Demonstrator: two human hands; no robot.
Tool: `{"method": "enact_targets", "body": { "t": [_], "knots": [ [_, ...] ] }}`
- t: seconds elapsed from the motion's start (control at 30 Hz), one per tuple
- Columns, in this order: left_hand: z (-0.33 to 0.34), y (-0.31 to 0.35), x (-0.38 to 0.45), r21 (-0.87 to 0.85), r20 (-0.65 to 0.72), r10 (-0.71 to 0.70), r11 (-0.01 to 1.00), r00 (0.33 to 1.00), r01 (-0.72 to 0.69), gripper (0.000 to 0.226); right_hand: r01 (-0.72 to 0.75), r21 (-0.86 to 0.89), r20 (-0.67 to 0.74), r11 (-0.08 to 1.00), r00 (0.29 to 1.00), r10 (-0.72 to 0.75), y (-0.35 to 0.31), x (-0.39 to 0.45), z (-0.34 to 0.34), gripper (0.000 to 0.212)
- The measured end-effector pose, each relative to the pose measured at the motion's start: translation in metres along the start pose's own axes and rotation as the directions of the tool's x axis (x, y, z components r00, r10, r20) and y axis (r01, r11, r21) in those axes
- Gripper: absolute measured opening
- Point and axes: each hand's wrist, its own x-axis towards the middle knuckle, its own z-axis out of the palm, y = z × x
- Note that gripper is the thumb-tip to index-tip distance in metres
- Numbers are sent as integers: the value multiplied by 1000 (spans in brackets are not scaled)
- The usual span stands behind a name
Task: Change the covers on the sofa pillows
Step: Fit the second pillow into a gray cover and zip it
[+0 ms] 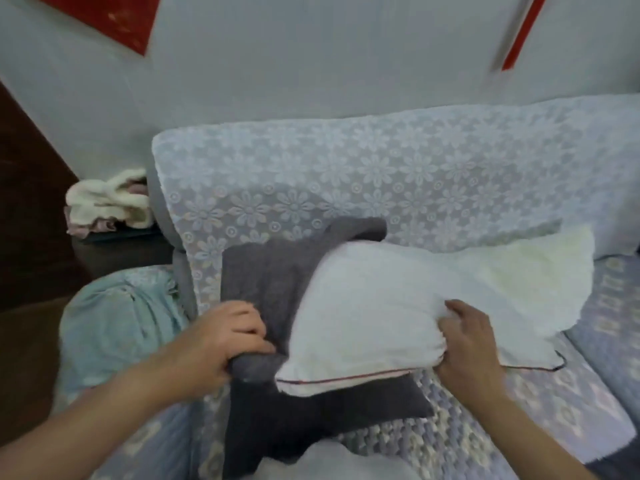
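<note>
A white pillow insert lies on the sofa seat, partly out of a dark grey cover that spreads under and behind it. My left hand grips a bunched edge of the grey cover at the pillow's left side. My right hand clutches the pillow's right end, fingers dug into the white fabric. A fluffy cream-white cover with a dark piped edge lies flat to the right, under the pillow's end.
The sofa has a lace flower throw over its backrest and a woven seat mat. A light blue armrest is at the left. Folded cloths sit on a dark side table. The wall is behind.
</note>
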Motion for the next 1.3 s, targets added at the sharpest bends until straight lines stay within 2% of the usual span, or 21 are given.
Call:
{"method": "enact_targets", "body": {
  "t": [0.07, 0.1, 0.17, 0.27, 0.37, 0.43, 0.53, 0.57, 0.6, 0.63, 0.67, 0.73, 0.77, 0.83, 0.93, 1.0, 1.07, 1.17, 1.2, 1.23, 1.3],
  "knots": [
    [62, -14, -46, 61, 214, -101, 994, 972, 90, 28, 14, -13, 270, 1000, 963, -10, -11, -41, 49, 51],
    [98, -19, -78, 81, 288, -169, 985, 943, 151, 25, 34, -5, 427, 999, 904, -29, -14, -62, 80, 57],
    [154, -25, -123, 158, 392, -286, 957, 874, 242, 24, -45, 18, 665, 999, 746, 21, -19, -88, 113, 50],
    [226, -20, -174, 247, 520, -391, 920, 759, 305, 32, -160, -12, 835, 987, 541, 98, -31, -102, 144, 43],
    [262, -4, -190, 249, 582, -375, 927, 721, 281, 33, -223, -70, 870, 972, 463, 169, -31, -89, 148, 42],
    [275, 6, -194, 255, 617, -423, 905, 663, 340, 36, -279, -105, 878, 954, 425, 221, -23, -78, 146, 39],
    [260, 23, -166, 256, 690, -496, 848, 527, 464, 21, -378, -123, 855, 917, 429, 292, -12, -60, 140, 23],
    [253, 29, -150, 227, 707, -530, 797, 468, 560, 18, -402, -111, 848, 909, 439, 297, -11, -55, 138, 17],
    [250, 33, -133, 183, 667, -577, 740, 471, 647, 27, -423, -94, 839, 901, 453, 300, -10, -49, 136, 14],
    [247, 38, -115, 114, 615, -592, 721, 522, 683, 34, -443, -77, 828, 893, 470, 305, -7, -43, 133, 15],
    [242, 40, -95, 54, 501, -614, 725, 610, 686, 35, -453, -56, 806, 890, 506, 308, -1, -39, 133, 20],
    [241, 40, -60, 9, 246, -604, 783, 758, 622, 23, -475, -23, 750, 880, 574, 329, 15, -32, 129, 34],
    [242, 38, -40, 7, 166, -591, 801, 790, 598, 16, -504, -14, 727, 863, 588, 355, 28, -29, 127, 41],
    [248, 33, -6, 40, 145, -610, 790, 779, 611, 20, -581, 3, 696, 814, 585, 415, 53, -23, 124, 56],
    [260, 31, 30, 154, 189, -706, 707, 682, 690, 39, -690, 86, 706, 718, 551, 445, 96, -8, 126, 78],
    [269, 34, 46, 215, 173, -798, 602, 577, 769, 42, -752, 191, 763, 632, 518, 386, 122, 6, 132, 91],
    [274, 38, 54, 236, 150, -858, 514, 491, 825, 49, -822, 292, 854, 489, 455, 254, 139, 16, 142, 96],
    [282, 36, 65, 244, 174, -901, 430, 397, 869, 61, -848, 344, 923, 402, 385, 22, 149, 14, 165, 82],
    [283, 34, 69, 229, 217, -915, 387, 340, 893, 63, -839, 367, 921, 401, 388, -33, 148, 9, 172, 78],
    [281, 30, 71, 164, 258, -929, 312, 264, 936, 65, -808, 408, 904, 425, 424, -62, 140, 5, 171, 77],
    [276, 22, 83, -25, 313, -948, 57, 62, 998, 68, -681, 542, 822, 492, 553, -140, 117, 7, 157, 78]
  ]
}}
